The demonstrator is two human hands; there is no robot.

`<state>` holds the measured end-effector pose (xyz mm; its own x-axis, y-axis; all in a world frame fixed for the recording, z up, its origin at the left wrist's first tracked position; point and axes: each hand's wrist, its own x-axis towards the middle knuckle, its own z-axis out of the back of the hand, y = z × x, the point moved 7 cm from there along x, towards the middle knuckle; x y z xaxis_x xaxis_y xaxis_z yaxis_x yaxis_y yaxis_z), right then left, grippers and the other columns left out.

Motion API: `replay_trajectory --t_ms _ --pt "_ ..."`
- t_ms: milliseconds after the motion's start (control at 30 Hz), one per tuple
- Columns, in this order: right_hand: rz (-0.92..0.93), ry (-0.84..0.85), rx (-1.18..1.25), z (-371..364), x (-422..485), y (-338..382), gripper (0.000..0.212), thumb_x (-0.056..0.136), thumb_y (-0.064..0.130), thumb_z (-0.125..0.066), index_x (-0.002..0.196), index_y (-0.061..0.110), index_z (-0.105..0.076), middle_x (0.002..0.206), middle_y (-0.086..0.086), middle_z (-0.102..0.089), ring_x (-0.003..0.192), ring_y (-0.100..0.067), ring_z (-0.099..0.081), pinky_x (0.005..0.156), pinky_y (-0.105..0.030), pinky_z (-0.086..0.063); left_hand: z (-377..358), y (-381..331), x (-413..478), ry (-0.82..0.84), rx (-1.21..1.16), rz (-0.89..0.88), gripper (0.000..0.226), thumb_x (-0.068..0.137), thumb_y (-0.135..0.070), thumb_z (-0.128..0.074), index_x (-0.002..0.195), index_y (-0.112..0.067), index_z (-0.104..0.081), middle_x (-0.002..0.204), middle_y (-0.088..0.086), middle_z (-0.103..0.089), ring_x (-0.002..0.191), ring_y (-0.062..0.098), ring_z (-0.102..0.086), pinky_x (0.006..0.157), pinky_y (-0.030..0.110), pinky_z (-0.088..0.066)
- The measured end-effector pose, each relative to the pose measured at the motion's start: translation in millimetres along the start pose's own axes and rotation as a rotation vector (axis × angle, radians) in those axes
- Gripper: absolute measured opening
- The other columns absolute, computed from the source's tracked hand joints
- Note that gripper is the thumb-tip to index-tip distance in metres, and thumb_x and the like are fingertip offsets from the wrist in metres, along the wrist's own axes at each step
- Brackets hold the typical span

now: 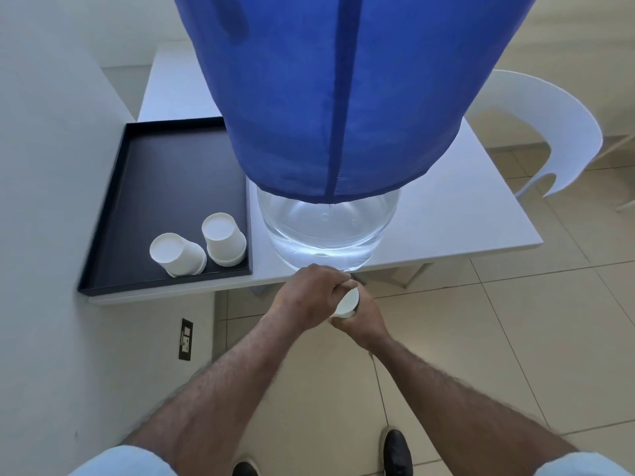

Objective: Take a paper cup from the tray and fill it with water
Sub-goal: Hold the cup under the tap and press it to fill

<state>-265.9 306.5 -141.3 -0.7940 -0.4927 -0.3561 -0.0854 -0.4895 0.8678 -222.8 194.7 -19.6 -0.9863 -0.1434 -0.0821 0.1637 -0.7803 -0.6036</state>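
- The small white paper cup (347, 303) is off the tray and sits just below the front edge of the worktop, right under the base of the big clear water jug (326, 231) wearing a blue fabric cover (326, 91).
- Your right hand (362, 319) has its grip wrapped around the cup from underneath, probably to keep it steady under the spout.
- Your left hand (309, 293) is curled closed over something at the jug's base, I'd guess the tap, but the tap itself is hidden, so I can't say for sure.
- Can't see any water in the cup from here.
- Over on the white worktop (464, 218), the black rectangular tray (137, 187) holds two stacks of upside-down white cups (199, 245), well clear of your hands.
- A white plastic chair (549, 132) stands off to the right, not in your way.
- Only real obstacle is your own left hand blocking the view of the fill level.
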Motion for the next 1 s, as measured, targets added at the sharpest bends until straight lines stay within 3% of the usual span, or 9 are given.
replay_trajectory --t_ms 133,200,267,333,400,467,667,833,1000 --pt "-0.005 0.001 0.038 -6 1 0 0.061 0.062 0.004 -0.078 0.115 0.028 -0.058 0.101 -0.004 -0.071 0.094 -0.028 -0.067 0.075 -0.048 -0.059 2 5 0 0.033 -0.093 0.114 0.039 0.097 -0.036 -0.045 0.07 -0.016 -0.065 0.069 0.001 -0.066 0.065 0.019 -0.055 0.063 0.035 -0.044" --pt "-0.009 0.0 0.06 -8 1 1 0.062 0.062 0.004 -0.078 0.116 0.025 -0.058 0.102 -0.006 -0.071 0.094 -0.029 -0.067 0.075 -0.05 -0.059 4 7 1 0.049 -0.14 0.155 0.044 0.097 -0.035 -0.047 0.054 -0.024 -0.053 0.054 -0.005 -0.053 0.054 0.013 -0.045 0.055 0.03 -0.035" --pt "-0.011 -0.006 0.082 -9 0 1 0.063 0.061 0.003 -0.078 0.117 0.022 -0.057 0.103 -0.008 -0.07 0.095 -0.03 -0.067 0.076 -0.051 -0.059 5 9 3 0.078 -0.174 0.193 0.046 0.097 -0.036 -0.049 0.051 -0.029 -0.049 0.05 -0.01 -0.046 0.049 0.01 -0.041 0.053 0.025 -0.03" --pt "-0.015 -0.014 0.103 -9 -1 0 0.063 0.06 0.005 -0.078 0.118 0.021 -0.057 0.104 -0.009 -0.07 0.096 -0.031 -0.067 0.076 -0.051 -0.058 5 11 5 0.105 -0.21 0.224 0.04 0.096 -0.036 -0.052 0.058 -0.026 -0.062 0.052 -0.012 -0.049 0.05 0.008 -0.044 0.053 0.024 -0.032" --pt "-0.011 -0.018 0.115 -9 -1 -1 0.064 0.059 0.006 -0.077 0.118 0.022 -0.057 0.104 -0.009 -0.07 0.096 -0.031 -0.067 0.075 -0.049 -0.058 6 12 7 0.131 -0.227 0.248 0.035 0.095 -0.037 -0.054 0.077 -0.016 -0.075 0.059 -0.011 -0.055 0.056 0.009 -0.048 0.054 0.024 -0.036" --pt "-0.014 -0.024 0.128 -9 -2 -3 0.064 0.06 0.004 -0.077 0.117 0.024 -0.057 0.104 -0.008 -0.069 0.096 -0.029 -0.067 0.073 -0.046 -0.058 6 12 9 0.15 -0.24 0.258 0.032 0.095 -0.037 -0.055 0.088 -0.015 -0.077 0.066 -0.011 -0.06 0.062 0.01 -0.053 0.057 0.024 -0.04" --pt "-0.017 -0.056 0.112 -7 -3 -8 0.068 0.061 0.004 -0.079 0.112 0.043 -0.054 0.1 0.006 -0.07 0.093 -0.016 -0.067 0.072 -0.033 -0.059 6 14 12 0.16 -0.237 0.289 0.028 0.094 -0.036 -0.057 0.089 -0.018 -0.078 0.068 -0.014 -0.059 0.064 0.008 -0.053 0.057 0.022 -0.038" --pt "0.015 -0.07 0.079 -4 -3 -11 0.071 0.06 0.005 -0.079 0.108 0.05 -0.053 0.101 0.011 -0.069 0.094 -0.013 -0.065 0.075 -0.03 -0.057 3 16 14 0.174 -0.233 0.307 0.026 0.094 -0.035 -0.057 0.09 -0.02 -0.078 0.072 -0.011 -0.063 0.066 0.009 -0.054 0.06 0.024 -0.041" --pt "0.016 -0.076 0.06 -4 -3 -16 0.073 0.061 0.003 -0.079 0.102 0.056 -0.051 0.099 0.016 -0.067 0.089 0.002 -0.062 0.068 -0.012 -0.051 3 17 16 0.186 -0.19 0.316 0.022 0.092 -0.036 -0.059 0.095 -0.024 -0.078 0.094 -0.004 -0.073 0.085 0.014 -0.063 0.078 0.032 -0.053"
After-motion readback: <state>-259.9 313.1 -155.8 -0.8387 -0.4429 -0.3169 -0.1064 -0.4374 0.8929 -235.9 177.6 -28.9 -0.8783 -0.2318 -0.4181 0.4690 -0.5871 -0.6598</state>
